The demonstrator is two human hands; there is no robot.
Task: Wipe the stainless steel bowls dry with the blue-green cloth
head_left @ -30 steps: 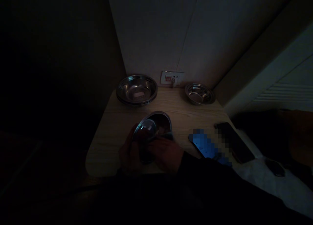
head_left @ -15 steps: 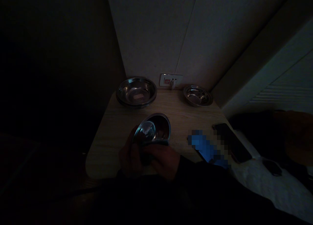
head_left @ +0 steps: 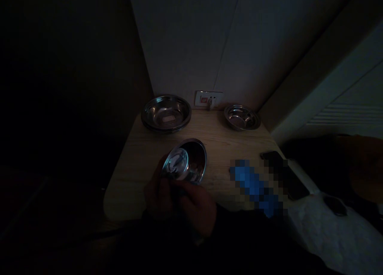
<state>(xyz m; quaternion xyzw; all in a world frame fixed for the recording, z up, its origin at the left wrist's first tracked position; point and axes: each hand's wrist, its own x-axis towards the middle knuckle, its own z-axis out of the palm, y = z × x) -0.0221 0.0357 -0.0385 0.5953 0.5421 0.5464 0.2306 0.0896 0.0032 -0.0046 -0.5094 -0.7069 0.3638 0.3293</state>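
Observation:
A shiny metal bowl [head_left: 196, 161] is tilted on its side above the near part of the table, its hollow facing me. My left hand [head_left: 158, 199] is closed on its left and lower rim. At the near rim, my right hand [head_left: 197, 207] is closed, pinching a dark cloth [head_left: 177, 193] against the bowl. Dim light and my fingers hide most of that cloth. Beyond the hands, a stack of wider metal bowls [head_left: 167, 125] stands at the back left, a pale label in the top one. Another metal bowl [head_left: 241, 118] sits at the back right.
The small wooden table [head_left: 125, 171] meets a wall with a socket and switch plate [head_left: 208, 98]. A lit blue phone screen [head_left: 251, 185], blurred out, lies to the right. Beside it is a dark phone [head_left: 285, 177]. A dark oval object [head_left: 335, 206] rests on white quilted fabric [head_left: 323, 231].
My right hand has slid slightly down and toward me with the cloth, so more of the bowl's lower rim shows. The bowl stays in my left hand, shifted slightly left.

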